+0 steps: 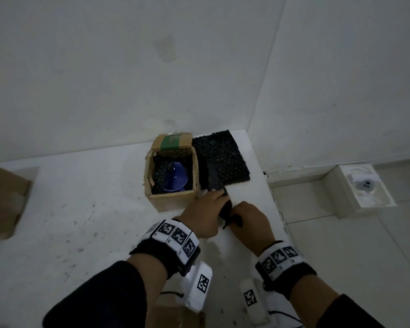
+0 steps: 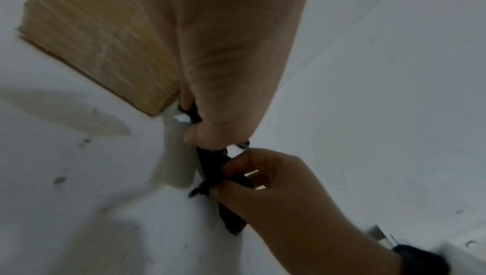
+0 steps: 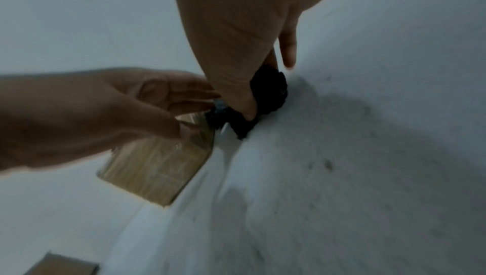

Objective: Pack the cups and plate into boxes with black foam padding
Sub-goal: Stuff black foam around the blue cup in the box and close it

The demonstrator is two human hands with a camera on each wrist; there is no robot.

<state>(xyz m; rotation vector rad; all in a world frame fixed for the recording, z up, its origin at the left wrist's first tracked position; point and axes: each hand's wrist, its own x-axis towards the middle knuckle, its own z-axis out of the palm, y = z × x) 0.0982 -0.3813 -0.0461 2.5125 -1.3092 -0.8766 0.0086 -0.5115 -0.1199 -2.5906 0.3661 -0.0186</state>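
Note:
A small cardboard box (image 1: 169, 198) stands at the back of the white table (image 1: 81, 221), lined with black foam, and a blue dish (image 1: 175, 179) lies in it. A large black foam sheet (image 1: 223, 157) lies flat to its right. In front of the box's right corner, my left hand (image 1: 205, 210) and right hand (image 1: 249, 217) both pinch a crumpled strip of black foam (image 1: 225, 208) (image 2: 210, 167) (image 3: 270, 92). A pale rounded thing (image 2: 174, 159) sits against the strip; what it is stays unclear. A clear glass (image 1: 173, 129) stands behind the box.
Another cardboard box (image 1: 3, 197) sits at the table's left edge and a third (image 1: 180, 316) below my arms. The table ends close on the right (image 1: 273, 209). A white foam package (image 1: 365, 185) lies on the floor beyond. Walls stand right behind the table.

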